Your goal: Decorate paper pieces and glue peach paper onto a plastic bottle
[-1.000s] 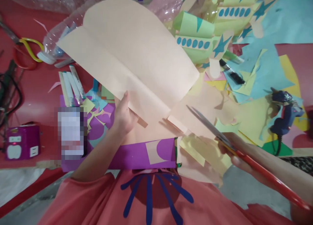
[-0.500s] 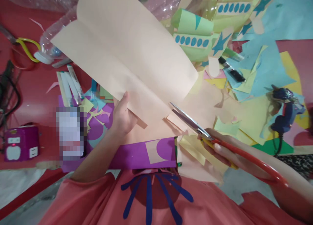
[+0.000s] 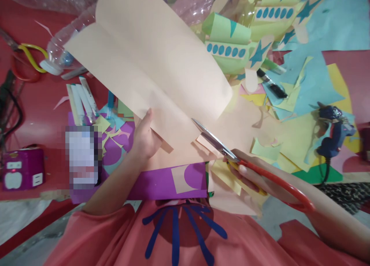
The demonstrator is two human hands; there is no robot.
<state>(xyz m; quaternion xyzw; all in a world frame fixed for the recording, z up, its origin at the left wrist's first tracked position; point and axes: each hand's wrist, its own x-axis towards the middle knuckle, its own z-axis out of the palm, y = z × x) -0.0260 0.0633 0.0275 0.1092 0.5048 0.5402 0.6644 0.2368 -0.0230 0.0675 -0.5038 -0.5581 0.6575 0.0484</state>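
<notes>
My left hand (image 3: 146, 139) grips the lower edge of a large sheet of pale peach paper (image 3: 162, 69), thumb on top. The sheet is curled and slants across the middle of the view. In my right hand (image 3: 251, 168) is a pair of scissors (image 3: 215, 139) with one red and one yellow handle. Their blades point up and left and lie at the sheet's lower right edge. Below that edge are more peach paper and a purple piece (image 3: 158, 185) with a peach cutout on it.
Green paper shapes with blue dots and stars (image 3: 228, 46) stand at the back right. A blue glue gun (image 3: 332, 131) lies at the right. On the left are a plastic bottle (image 3: 63, 46), markers (image 3: 82, 100), a phone (image 3: 82, 156), a purple box (image 3: 23, 169) and other scissors (image 3: 31, 56).
My right hand has moved the scissors a little left, bringing the blades further onto the peach sheet. Their handles have come closer together. My left hand keeps its hold.
</notes>
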